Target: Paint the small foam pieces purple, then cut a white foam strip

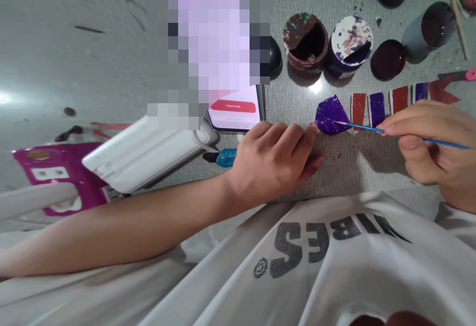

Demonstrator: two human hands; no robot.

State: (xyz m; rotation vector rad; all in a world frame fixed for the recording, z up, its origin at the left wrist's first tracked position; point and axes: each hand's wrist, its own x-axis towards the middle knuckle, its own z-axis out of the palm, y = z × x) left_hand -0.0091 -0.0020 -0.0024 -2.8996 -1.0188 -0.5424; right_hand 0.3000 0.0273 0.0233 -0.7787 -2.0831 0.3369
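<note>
Delicately, a thin brush [366, 127] meets a glossy purple piece [329, 112] on a grey table [342, 177], between a person's two hands.
The right hand [433, 140] pinches the brush between thumb and curled fingers, its long axis running sideways, tip pointing left onto the piece; the left hand [277, 155], nearer, lies loosely curled, a fingertip at the piece's left edge, though whether it grips anything underneath cannot be told. Painted strips [377, 109] line up to the right; open jars [306, 63] stand beyond.
</note>
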